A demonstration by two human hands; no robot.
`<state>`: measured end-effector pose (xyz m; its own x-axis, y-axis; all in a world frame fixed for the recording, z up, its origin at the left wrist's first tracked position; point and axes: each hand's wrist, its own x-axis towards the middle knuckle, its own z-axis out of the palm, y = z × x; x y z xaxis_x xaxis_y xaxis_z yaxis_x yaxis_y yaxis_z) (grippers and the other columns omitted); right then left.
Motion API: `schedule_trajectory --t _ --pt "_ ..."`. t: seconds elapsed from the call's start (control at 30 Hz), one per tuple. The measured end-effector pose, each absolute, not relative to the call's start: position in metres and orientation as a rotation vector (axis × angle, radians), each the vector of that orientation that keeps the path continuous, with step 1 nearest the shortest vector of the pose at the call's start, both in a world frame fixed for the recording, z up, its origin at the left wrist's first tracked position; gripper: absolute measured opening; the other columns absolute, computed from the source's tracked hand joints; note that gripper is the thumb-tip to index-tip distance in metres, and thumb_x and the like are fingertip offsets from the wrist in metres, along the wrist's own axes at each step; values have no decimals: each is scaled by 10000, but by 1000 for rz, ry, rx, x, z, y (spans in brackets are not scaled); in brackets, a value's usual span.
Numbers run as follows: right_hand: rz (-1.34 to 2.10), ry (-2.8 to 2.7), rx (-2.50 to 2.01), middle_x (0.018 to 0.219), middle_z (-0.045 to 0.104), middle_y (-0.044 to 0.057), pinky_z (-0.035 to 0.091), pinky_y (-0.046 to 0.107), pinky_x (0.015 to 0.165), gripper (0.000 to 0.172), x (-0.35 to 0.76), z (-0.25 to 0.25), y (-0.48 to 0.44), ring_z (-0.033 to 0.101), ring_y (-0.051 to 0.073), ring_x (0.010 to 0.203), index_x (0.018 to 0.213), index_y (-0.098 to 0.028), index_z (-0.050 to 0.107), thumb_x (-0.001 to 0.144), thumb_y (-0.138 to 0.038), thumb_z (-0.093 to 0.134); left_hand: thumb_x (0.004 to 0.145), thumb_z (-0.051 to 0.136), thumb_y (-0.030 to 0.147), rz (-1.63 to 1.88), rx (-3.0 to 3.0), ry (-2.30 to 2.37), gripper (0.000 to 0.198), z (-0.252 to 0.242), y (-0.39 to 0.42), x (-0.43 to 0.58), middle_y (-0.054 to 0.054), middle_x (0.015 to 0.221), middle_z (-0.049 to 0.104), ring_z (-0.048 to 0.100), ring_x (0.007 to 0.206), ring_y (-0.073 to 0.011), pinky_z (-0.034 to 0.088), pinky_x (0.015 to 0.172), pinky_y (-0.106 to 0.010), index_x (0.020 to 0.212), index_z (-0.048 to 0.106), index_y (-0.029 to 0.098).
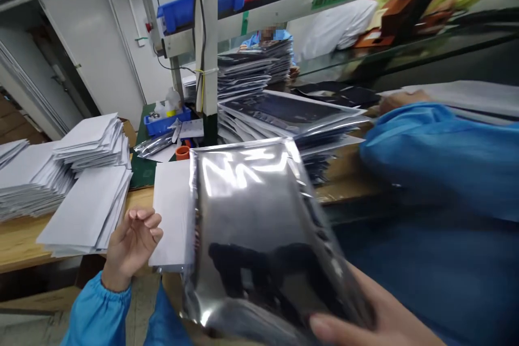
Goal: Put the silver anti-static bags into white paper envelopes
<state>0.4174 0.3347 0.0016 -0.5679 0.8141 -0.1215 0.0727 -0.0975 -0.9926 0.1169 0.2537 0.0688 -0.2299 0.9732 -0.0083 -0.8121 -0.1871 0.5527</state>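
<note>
My right hand (365, 313) grips the lower right corner of a clear plastic sleeve with a dark flat sheet inside (251, 216), thumb on top and the fingers hidden beneath. The sleeve is held up tilted in front of me, its glossy face reflecting the lights. My left hand (135, 240) is raised palm up to the left of it, fingers loosely curled and apart from the thumb, with nothing in it. Just beyond that hand lies a white stack (172, 211), partly covered from view by the sleeve.
White stacks (87, 205) stand on the wooden bench at left. Behind the sleeve, dark sleeved sheets (284, 111) are piled beside a metal post (208, 54). A blue tray (168, 123) and an orange tape roll (182, 152) sit nearby. A co-worker's blue sleeve (438, 157) reaches in at right.
</note>
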Motion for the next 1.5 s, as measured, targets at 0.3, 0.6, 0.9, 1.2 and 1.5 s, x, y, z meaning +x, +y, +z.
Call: schedule_trajectory --t 0.3,0.6,0.9,1.2,1.5 --pt "1402 -1861 -996 1135 636 195 504 545 885 702 326 23 376 632 351 965 1260 -99 526 743 -569 591 679 831 133 1732 328 396 177 52 218 120 24 705 584 570 639 -77 508 585 -174 658 665 191" --pt "718 -1890 -406 789 696 63 552 250 662 167 300 40 297 662 165 726 933 -190 703 901 -118 556 751 789 197 1582 314 411 130 37 229 137 -1 871 612 622 815 -105 523 766 -213 703 669 210" --pt "1006 -1733 -418 894 688 92 584 316 749 186 257 31 289 669 208 861 1021 -194 743 877 -192 626 825 701 139 1582 330 457 74 34 222 140 7 895 686 652 850 -83 528 854 -202 770 666 173" --pt "1343 -1531 -457 728 568 -25 514 251 600 133 257 34 289 570 132 672 759 -239 747 704 -126 792 795 685 137 1571 299 489 136 39 218 149 -30 808 591 618 902 -142 515 871 -241 682 610 142" --pt "1452 -1545 -514 695 580 -22 452 269 601 46 264 39 295 540 139 667 700 -229 729 722 -199 757 826 653 144 1569 349 493 147 36 216 150 -21 774 569 603 867 -145 507 865 -270 684 615 143"
